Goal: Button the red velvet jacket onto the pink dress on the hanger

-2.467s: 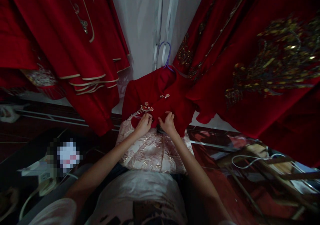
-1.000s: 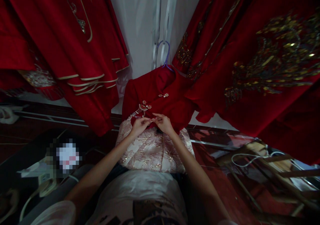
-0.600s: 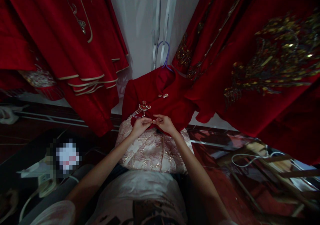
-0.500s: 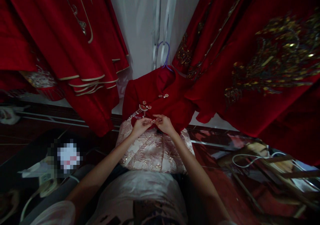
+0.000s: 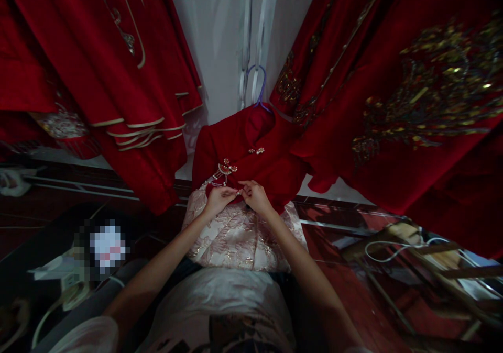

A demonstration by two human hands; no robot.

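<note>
A red garment (image 5: pixel 228 138) with a stand-up collar hangs on a purple hanger (image 5: pixel 261 88) in front of me. Below its red top falls a pale pink brocade skirt (image 5: pixel 239 238). My left hand (image 5: pixel 220 199) and my right hand (image 5: pixel 254 195) meet at the lower front of the red part, fingertips pinched on a small pearly button clasp (image 5: pixel 239 192). Above my left hand sits a beaded fan-shaped ornament (image 5: pixel 225 169). Another pearly clasp (image 5: pixel 257 151) lies below the collar.
Red garments (image 5: pixel 157 96) hang close on the left, and a red garment with gold sequins (image 5: pixel 432 91) on the right. A power strip (image 5: pixel 74 290) with a cord lies at lower left. A wooden stool (image 5: pixel 393 248) with white cable stands at right.
My fingers have shifted very slightly at the clasp, with the right hand's fingers a little more bent. The garment stays in place.
</note>
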